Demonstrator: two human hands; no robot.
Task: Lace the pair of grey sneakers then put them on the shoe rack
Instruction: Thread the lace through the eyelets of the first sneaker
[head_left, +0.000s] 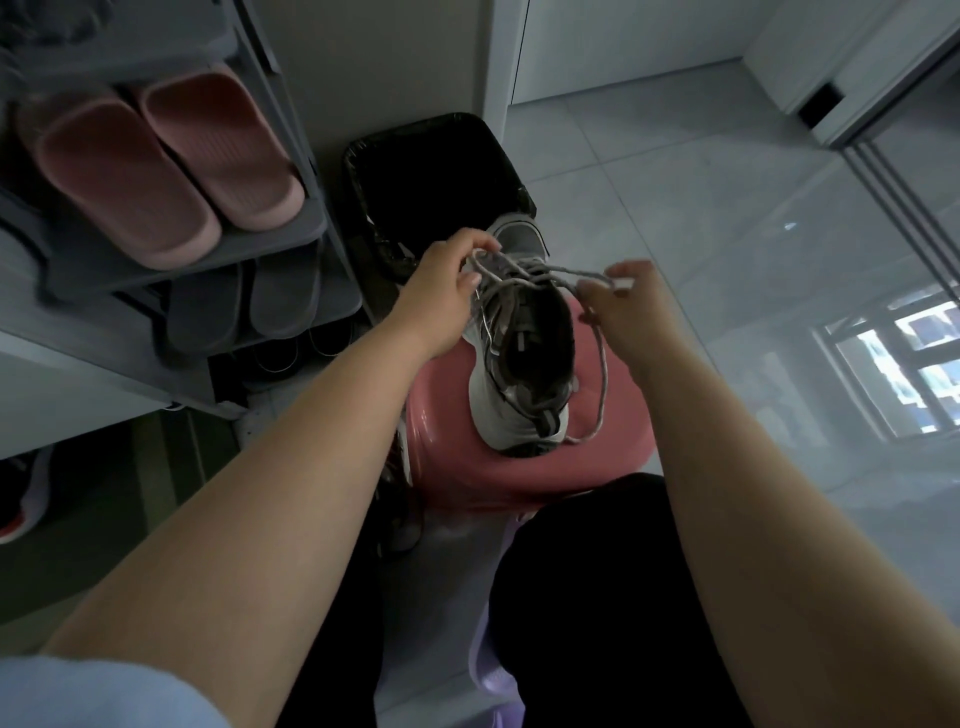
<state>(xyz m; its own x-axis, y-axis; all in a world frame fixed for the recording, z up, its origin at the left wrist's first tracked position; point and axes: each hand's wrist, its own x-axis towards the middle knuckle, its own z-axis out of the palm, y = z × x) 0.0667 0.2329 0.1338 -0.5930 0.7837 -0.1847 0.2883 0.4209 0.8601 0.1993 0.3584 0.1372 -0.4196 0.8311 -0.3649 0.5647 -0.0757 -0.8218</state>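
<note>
Status: lacing under way, judged mid-step | grey mesh lace-up sneaker (519, 395) upright on round pink plastic stool (467, 467), toe to 12 o'clock | left hand (441, 291) pinches grey cord lace (602, 374) near the eyelets; right hand (623, 306) pinches its tipped end; hands apart | Left: tighten, tie, second sneaker, then grey tiered shoe rack (249, 252) at 10 o'clock.

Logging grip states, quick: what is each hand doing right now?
Left hand: pinches the lace over the sneaker.
Right hand: pinches the lace near its tip.
</note>
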